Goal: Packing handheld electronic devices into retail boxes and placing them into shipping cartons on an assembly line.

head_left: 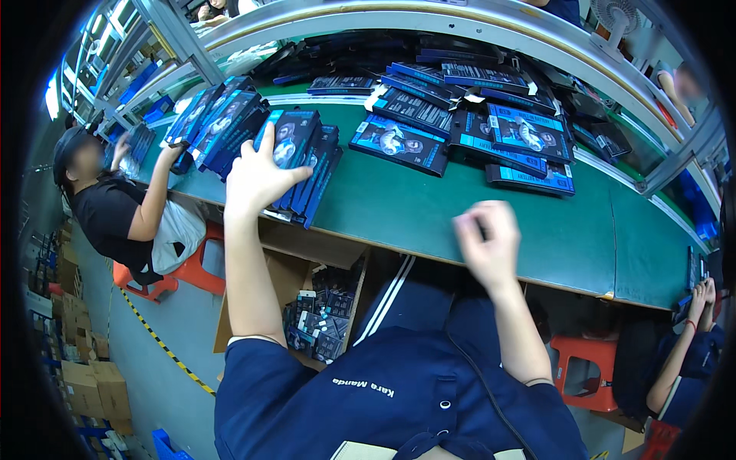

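Broadly, a green table (pixel 399 207) spans the person's front. Toward its far side lies a loose heap of dark, blue-printed boxes (pixel 529 132); below its near edge stands an open carton (pixel 285 268) of small packages (pixel 318 322). On its left part, close to the near edge, leans a stack of flat boxes (pixel 316 180). The left hand (pixel 264 172) is spread wide over that stack, thumb toward its right side. The right hand (pixel 491 238) hovers at the table's near edge, blurred, fingers curled; whether it holds anything cannot be told. The flat boxes look stiff and probably light singly, though several together would likely weigh more. Their smooth faces may slide on one another and their corners could crush, so opposite long edges seem the surest hold, squeezed gently.
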`<state>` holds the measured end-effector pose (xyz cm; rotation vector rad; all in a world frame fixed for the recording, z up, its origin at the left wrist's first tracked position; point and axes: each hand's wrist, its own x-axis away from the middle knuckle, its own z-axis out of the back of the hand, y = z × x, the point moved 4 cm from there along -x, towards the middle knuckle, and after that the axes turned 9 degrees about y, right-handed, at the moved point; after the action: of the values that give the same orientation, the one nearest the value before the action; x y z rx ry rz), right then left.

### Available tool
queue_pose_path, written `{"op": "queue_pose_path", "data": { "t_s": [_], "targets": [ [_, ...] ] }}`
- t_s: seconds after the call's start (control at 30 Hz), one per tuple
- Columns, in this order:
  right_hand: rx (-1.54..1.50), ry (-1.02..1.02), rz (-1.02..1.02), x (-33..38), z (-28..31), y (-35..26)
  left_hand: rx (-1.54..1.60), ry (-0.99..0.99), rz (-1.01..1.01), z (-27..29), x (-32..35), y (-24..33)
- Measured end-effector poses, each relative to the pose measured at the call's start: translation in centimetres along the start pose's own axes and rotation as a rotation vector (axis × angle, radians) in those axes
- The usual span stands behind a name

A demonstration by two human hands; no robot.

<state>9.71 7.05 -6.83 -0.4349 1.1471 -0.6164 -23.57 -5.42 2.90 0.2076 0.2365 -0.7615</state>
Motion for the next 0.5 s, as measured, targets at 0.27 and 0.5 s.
{"op": "queue_pose_path", "data": {
  "t_s": [0.27,0.5],
  "targets": [
    [0.17,-0.428,0.326,-0.4,-21.5,-10.6,-0.213,0.141,-0.111,-0.7,-2.3,0.4],
    [0.248,-0.389,0.203,-2.9,-29.1,-11.8,-0.222,0.223,-0.107,-0.7,-6.2,-3.1]
  ]
}}
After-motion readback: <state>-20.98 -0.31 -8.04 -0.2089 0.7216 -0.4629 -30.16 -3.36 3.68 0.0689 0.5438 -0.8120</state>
